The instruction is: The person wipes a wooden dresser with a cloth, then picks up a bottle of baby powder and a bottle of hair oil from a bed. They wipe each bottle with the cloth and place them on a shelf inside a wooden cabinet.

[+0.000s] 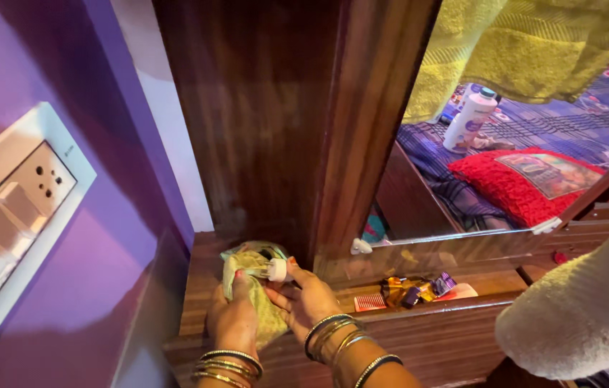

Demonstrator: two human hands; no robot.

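The left hand (232,316) grips a pale green cloth (250,276) low on the wooden shelf (196,287). Touching it, the right hand (304,302) pinches a small white-capped bottle (272,270) against the cloth. Wrappers (412,289) lie right of both hands.

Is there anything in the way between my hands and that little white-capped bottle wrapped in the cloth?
Nothing visible does. The left hand grips the cloth around the bottle, and the right hand has its fingers at the bottle's white cap.
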